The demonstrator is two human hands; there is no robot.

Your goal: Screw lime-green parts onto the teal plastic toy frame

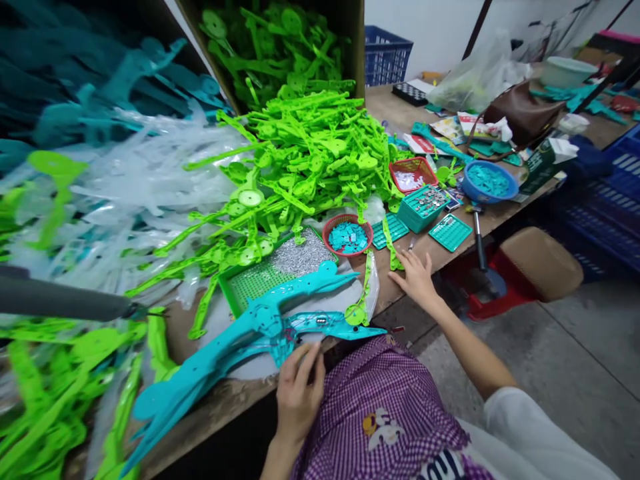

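Observation:
My left hand point(301, 387) is at the table's front edge with its fingers loosely bent and slightly apart. Nothing shows in it, and its fingertips are close beside an open turquoise plastic shell point(320, 323) with small parts and wires inside. Behind that shell lies a longer turquoise shell point(267, 317). My right hand point(420, 281) reaches out with spread fingers, thumb and index finger by the lower end of a narrow lime-green plastic piece point(391, 247); whether they touch it I cannot tell. Another green piece with a round end point(356, 313) lies in a clear bag between the hands.
A large heap of green pieces point(320, 153) covers the table behind a green tray of small silvery parts point(230, 293). Red baskets point(326, 241), turquoise trays point(417, 212) and a blue bowl point(467, 183) stand right. A black-handled hammer point(480, 240) overhangs the edge above a stool point(540, 270).

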